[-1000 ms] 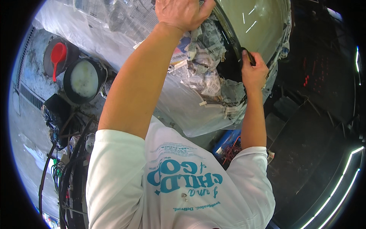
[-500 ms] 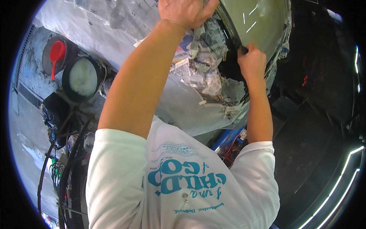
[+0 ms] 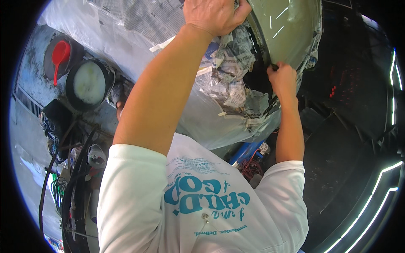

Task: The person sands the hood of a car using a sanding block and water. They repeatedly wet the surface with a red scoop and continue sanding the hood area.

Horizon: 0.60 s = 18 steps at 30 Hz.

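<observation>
My right hand [image 3: 282, 79] is closed, thumb and fingers pinching a black rubber-like strip [image 3: 262, 44] that runs along the edge of a glossy olive-beige car panel [image 3: 291, 31]. My left hand [image 3: 213, 17] is at the top of the view, its thumb stretched toward the same strip and panel edge; its other fingers are mostly cut off by the frame. Between the hands, crumpled newspaper [image 3: 232, 69] is taped around a dark opening [image 3: 257, 76] beside the strip. What the right fingertips press against underneath is hidden.
Clear plastic sheeting [image 3: 206, 126] and flat newspaper [image 3: 130, 21] cover the car body. At left on the floor stand a black bucket of whitish liquid [image 3: 89, 82] and a red dipper [image 3: 60, 55] on a grey basin. A foot [image 3: 118, 92] shows beside the bucket. Red wires [image 3: 252, 168] lie below the car.
My right hand has moved slightly down and right, still closed on the strip. My left hand has shifted a little right and down, and the foot has come into view beside the bucket.
</observation>
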### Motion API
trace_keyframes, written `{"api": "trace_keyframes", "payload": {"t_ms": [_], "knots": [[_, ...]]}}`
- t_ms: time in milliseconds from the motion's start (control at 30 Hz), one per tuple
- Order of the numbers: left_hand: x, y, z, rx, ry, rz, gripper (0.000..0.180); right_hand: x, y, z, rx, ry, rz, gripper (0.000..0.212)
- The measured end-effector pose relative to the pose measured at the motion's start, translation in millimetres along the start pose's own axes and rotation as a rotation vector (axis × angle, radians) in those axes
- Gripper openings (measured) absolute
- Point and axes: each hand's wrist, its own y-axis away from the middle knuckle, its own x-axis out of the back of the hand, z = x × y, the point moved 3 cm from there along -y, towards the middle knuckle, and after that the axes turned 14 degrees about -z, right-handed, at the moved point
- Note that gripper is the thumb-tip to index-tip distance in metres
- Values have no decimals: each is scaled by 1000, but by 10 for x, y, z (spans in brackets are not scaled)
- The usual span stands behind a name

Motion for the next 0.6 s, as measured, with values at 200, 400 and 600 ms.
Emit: {"api": "trace_keyframes", "payload": {"t_ms": [200,400,600], "knots": [[-5,-16,-1,11,13,-2,71,53,90,-193,310,-392,391,15],[-8,-20,-4,14,14,-14,71,-124,-153,-199,443,-139,523,14],[-18,-11,-5,8,-3,-13,70,-200,-218,-162,513,-88,567,18]]}}
